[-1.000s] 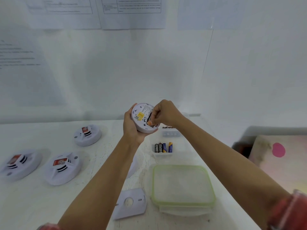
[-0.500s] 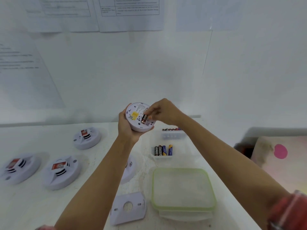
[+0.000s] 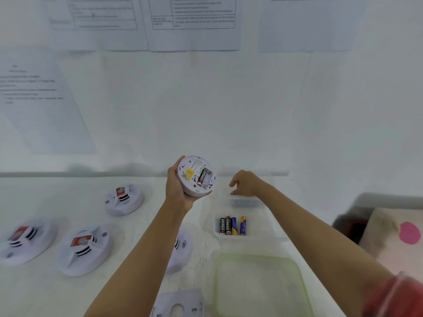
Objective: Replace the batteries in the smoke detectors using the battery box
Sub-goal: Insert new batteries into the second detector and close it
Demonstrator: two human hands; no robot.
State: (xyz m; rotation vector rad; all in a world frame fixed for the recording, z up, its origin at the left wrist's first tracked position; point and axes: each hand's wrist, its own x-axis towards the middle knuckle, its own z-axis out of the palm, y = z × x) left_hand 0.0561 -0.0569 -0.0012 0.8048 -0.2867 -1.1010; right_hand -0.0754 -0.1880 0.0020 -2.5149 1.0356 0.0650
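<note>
Starting at the bottom edge: a grey-white plastic mounting plate (image 3: 178, 305) with a round hole, cut off by the frame. Just right of it a clear plastic box lid with a green rim (image 3: 258, 287) lies flat on the white table (image 3: 45, 294). A red sleeve (image 3: 393, 298) shows bottom right, blurred.

The left forearm hides most of a white round table detector (image 3: 182, 250); only its right edge shows. Three more white round detectors with red labels lie to the left: the near one (image 3: 84, 250), the leftmost one (image 3: 23, 241), which is blurred, and the far one (image 3: 124, 199).

The clear plastic battery box (image 3: 263, 225) sits beyond the lid, right of the left forearm. Near compartment: four batteries (image 3: 232, 226) side by side, two black, two blue-and-gold. The far compartment is blurred and partly under the right hand; contents unreadable.

Right hand (image 3: 246, 183) hovers over the box's far end, fingers loosely bent and apart, nothing visible in them. Left hand (image 3: 178, 191) grips a round white plastic smoke detector (image 3: 196, 176) by its rim, raised above the table, left of the box, back toward the camera. One black battery (image 3: 202, 177) sits in its open bay beside a yellow sticker; label print too small to read.

Far: white wall with paper sheets (image 3: 194, 21), text illegible. Right edge: a beige surface with a pink dot (image 3: 409, 233), cut off, can't identify.
</note>
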